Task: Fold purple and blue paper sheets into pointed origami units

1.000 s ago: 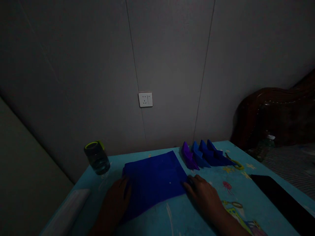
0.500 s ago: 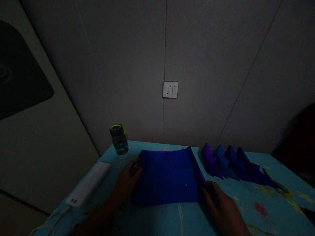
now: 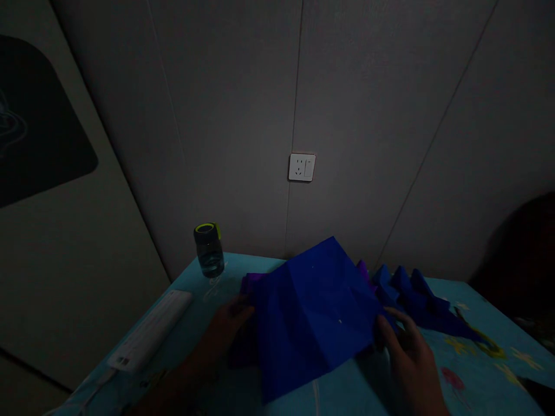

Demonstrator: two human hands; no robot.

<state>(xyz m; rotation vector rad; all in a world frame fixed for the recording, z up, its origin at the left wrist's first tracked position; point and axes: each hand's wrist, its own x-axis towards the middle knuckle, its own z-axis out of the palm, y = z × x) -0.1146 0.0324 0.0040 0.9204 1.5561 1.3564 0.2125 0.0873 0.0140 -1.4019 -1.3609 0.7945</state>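
Observation:
A blue sheet of paper (image 3: pixel 318 312) with crease lines is tilted and raised over a purple paper stack (image 3: pixel 243 349), which shows at its left. My right hand (image 3: pixel 410 355) pinches the sheet near its right corner, thumb on top. At the sheet's left edge, my left hand (image 3: pixel 229 326) has thumb and fingers closed; the exact contact is dark, and the purple paper lies right by it. Several folded paper pieces stand to the right: a purple one (image 3: pixel 363 269), partly hidden by the sheet, and blue ones (image 3: pixel 405 289).
A water bottle (image 3: pixel 210 251) stands at the table's back left. In front of it lies a white power strip (image 3: pixel 150 329) with a cable. Scissors with yellow-green handles (image 3: pixel 492 346) lie on the right. The patterned blue tablecloth (image 3: pixel 459 341) reaches a wall with a socket (image 3: pixel 302 167).
The blue sheet has come up off the stack and turned, uncovering purple paper at the left. My right hand has moved right and slightly up with its corner; my left hand has barely moved.

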